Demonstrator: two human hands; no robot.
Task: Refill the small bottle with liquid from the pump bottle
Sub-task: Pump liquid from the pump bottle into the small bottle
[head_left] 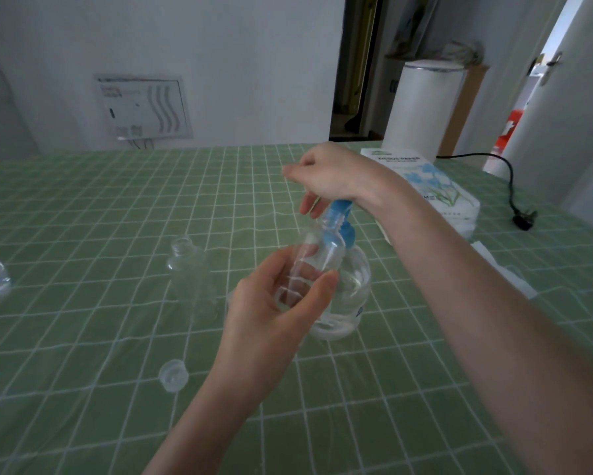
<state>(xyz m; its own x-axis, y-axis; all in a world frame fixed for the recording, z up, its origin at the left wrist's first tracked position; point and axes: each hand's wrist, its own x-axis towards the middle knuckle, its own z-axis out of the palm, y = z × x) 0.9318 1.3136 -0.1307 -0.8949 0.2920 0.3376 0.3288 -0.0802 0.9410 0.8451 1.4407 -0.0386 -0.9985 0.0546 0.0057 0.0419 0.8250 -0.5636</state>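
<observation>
two hands are working together over the green checked tablecloth [82, 214]. the left hand [274, 303] is wrapping its fingers and thumb around the small bottle [317, 258], a clear one, and is tilting it so its open neck is pointing up toward the blue spout of the pump bottle [343, 286]; judging by that tilt, the person is lining the mouth up so the liquid is landing inside rather than on the cloth. the right hand [329, 176] is sitting on top of the blue pump head [339, 207], fingers loosely curled, with the heel of the hand seeming to be bearing down on it, probably pressing the pump; whether liquid is actually coming out is too blurred to tell. the pump bottle is standing upright on the cloth just behind the small bottle, touching or nearly touching it, and is showing clear liquid in its lower part. a clear cap [173, 375] is lying on the cloth nearer the person, well apart from the hands, most likely the small bottle's own, set aside to free its mouth. another clear, uncapped bottle [189, 269] is standing just to the left, and a tissue pack [432, 186] is lying behind the right wrist. the refill looks to be under way, not finished.
</observation>
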